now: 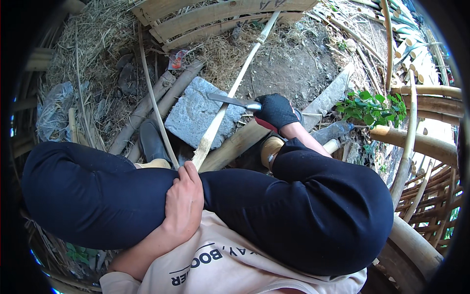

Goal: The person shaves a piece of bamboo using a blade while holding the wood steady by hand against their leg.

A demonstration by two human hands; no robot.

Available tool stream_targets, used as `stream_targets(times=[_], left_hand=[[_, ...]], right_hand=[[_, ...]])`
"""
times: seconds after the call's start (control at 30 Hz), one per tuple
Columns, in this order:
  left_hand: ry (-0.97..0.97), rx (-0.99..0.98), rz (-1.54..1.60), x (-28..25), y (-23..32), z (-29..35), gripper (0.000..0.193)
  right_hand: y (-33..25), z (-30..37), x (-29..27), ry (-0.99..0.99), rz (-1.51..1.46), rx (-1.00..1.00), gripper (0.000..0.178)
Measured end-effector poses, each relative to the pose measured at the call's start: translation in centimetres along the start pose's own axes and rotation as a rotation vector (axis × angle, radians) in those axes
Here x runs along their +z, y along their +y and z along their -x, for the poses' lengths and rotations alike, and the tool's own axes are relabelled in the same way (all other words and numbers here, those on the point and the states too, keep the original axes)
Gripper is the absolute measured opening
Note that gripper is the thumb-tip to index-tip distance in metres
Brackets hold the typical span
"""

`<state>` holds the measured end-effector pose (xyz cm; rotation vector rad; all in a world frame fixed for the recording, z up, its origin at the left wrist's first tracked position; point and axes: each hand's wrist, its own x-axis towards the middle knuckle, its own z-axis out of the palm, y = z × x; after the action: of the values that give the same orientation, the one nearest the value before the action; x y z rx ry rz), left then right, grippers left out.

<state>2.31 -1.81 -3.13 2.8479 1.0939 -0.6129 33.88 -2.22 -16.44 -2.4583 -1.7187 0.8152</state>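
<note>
My bare left hand rests between my thighs. Its fingers are closed at the near end of a long pale bamboo strip. That strip slants up and away to the right, passing over a rough grey stone block. In a black and red glove, my right hand grips the handle of a knife. The blade points left and lies across the strip above the block. A second, thinner bamboo strip curves away to the far left from beside my left hand; whether my fingers hold it too is hidden.
Bamboo poles lie on the ground around the block. A slatted wooden crate stands at the far side. Cut bamboo is piled at far right, near a leafy plant. Clear plastic lies at left.
</note>
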Motion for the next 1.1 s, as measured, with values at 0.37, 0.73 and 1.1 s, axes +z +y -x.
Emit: stream_targets(times=[0.37,0.73,1.1], left_hand=[[-0.027,-0.009,0.119,-0.6,-0.1,0.1,0.019],[-0.037,-0.014,0.175,-0.5,0.0,0.1,0.021],[-0.038,-0.021,0.102,-0.4,-0.1,0.1,0.018]], right_hand=[[4.6,-0.5,-1.7,0.112,-0.075,0.244,0.033],[0.4,1.8,-1.7,-0.079,-0.188,-0.017,0.032],[-0.8,0.6,-1.0,-0.062,-0.045,-0.061,0.026]])
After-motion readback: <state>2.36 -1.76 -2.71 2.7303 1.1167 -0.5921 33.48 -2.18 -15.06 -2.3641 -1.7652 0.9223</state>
